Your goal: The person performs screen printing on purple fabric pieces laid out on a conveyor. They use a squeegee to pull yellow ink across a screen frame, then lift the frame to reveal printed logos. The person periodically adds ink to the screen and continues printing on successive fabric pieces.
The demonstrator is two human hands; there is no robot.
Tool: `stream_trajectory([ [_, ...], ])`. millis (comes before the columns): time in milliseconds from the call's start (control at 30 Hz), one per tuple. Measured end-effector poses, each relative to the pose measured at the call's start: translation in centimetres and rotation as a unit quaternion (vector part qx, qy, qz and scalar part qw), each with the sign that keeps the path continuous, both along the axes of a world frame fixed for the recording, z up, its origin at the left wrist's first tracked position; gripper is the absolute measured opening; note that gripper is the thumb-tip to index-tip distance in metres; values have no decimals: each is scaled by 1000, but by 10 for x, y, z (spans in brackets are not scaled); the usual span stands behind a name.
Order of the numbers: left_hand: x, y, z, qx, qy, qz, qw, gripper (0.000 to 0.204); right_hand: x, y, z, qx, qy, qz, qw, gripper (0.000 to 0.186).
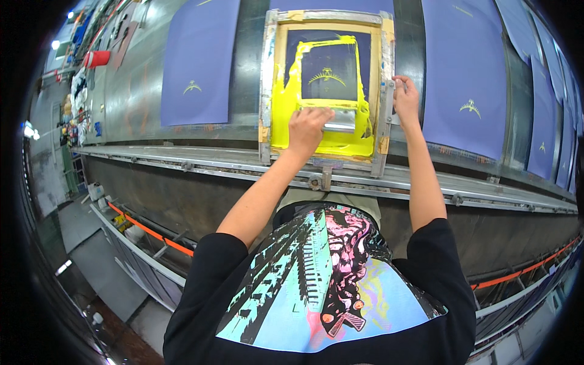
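A black short-sleeved T-shirt [201, 304] fills the lower middle of the view, its front printed with a large panel of mint, pink, blue and black shapes. Beyond it, a long metal rail [243, 176] runs across along the near edge of a grey surface [249, 79], bowed by the lens.

On the surface, straight ahead of the person, lies a rectangular screen frame [266, 85], its corners patched with tan tape. Bright yellow ink [286, 121] spreads thickly over its near part and down both sides, around a dark window where an arched, spiky motif [327, 76] shows. A squeegee [342, 120] with a silvery face sits crosswise inside the frame, in the ink just below that window.

The left hand [309, 129] reaches in over the frame, its fingers closed around the left part of the squeegee. The right hand [406, 103] is at the frame's right side, fingers curled; whether it grips the edge or only touches it, I cannot tell.

A purple sheet [198, 61] lies left of the frame and another purple sheet [465, 73] right of it, each bearing a small yellow arched motif. A red container [97, 58] stands far left.
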State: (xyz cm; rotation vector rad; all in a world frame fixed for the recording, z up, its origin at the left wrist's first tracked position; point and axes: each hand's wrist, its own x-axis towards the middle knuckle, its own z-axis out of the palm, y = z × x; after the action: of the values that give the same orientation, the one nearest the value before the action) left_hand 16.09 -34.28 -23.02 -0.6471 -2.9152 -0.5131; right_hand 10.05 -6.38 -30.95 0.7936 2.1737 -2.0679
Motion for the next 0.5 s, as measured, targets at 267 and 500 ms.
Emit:
stream_trajectory([
  [267, 34, -41, 34, 64, -10, -20, 998, 48, -5, -29, 65, 113, 116, -14, 987, 18],
  [500, 47, -18, 46, 29, 16, 26, 999, 52, 13, -32, 73, 50, 140, -8, 989, 19],
])
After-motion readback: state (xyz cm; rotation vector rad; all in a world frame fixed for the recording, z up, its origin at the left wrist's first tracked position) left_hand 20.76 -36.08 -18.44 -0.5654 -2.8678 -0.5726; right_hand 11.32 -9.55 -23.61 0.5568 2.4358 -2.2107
